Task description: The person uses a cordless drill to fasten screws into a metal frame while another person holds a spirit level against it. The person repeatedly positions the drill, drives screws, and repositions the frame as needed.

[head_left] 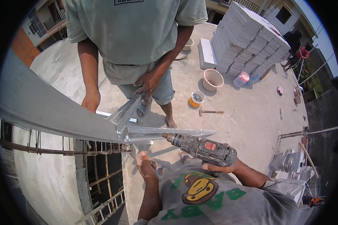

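My right hand (223, 167) grips the handle of a dusty cordless drill (201, 148), its chuck pointing left. The drill's tip hovers beside a light metal channel (172, 132), short of the corner joint; whether it touches the channel I cannot tell. Below that joint is my left hand (147, 165), fingers curled with the thumb against them; anything in them is too small to make out. Two screw heads (127, 138) show at the corner, where a long wide metal beam (64, 120) meets the channels. Opposite me, a co-worker's hand (148, 81) holds an upright channel (127, 110); the other hand (91, 100) rests by the beam.
On the concrete floor lie a hammer (212, 111), a small bucket of fasteners (196, 98), a basin (213, 80) and a lidded pink container (241, 79). Stacked white blocks (244, 41) stand behind. At lower left, the slab edge drops off beside a wooden ladder (101, 212) and rebar (37, 149).
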The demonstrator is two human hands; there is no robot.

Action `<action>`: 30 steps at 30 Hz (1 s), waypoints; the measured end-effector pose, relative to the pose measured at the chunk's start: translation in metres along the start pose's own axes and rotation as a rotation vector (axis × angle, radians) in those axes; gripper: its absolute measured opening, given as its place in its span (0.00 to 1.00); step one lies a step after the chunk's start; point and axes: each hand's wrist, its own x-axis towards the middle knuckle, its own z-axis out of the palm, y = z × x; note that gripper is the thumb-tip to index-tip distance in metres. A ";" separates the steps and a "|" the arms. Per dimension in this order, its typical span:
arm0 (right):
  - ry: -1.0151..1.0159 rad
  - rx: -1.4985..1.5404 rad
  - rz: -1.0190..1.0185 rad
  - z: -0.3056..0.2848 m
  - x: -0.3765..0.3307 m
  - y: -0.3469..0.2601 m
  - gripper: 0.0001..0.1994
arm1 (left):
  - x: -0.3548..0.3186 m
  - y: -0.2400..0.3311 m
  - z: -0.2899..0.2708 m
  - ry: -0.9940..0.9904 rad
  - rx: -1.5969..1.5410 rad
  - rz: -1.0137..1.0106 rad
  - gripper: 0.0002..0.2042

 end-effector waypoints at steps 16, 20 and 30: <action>0.958 0.594 0.362 -0.075 -0.132 0.109 0.25 | 0.122 -0.185 0.346 -0.241 0.430 -0.084 0.33; 1.005 0.631 0.434 -0.080 -0.144 0.120 0.25 | 0.096 -0.183 0.291 -0.793 0.342 -0.189 0.32; 0.059 0.439 0.087 -0.076 -0.055 0.051 0.25 | -0.023 -0.053 0.009 -0.542 0.311 -0.363 0.39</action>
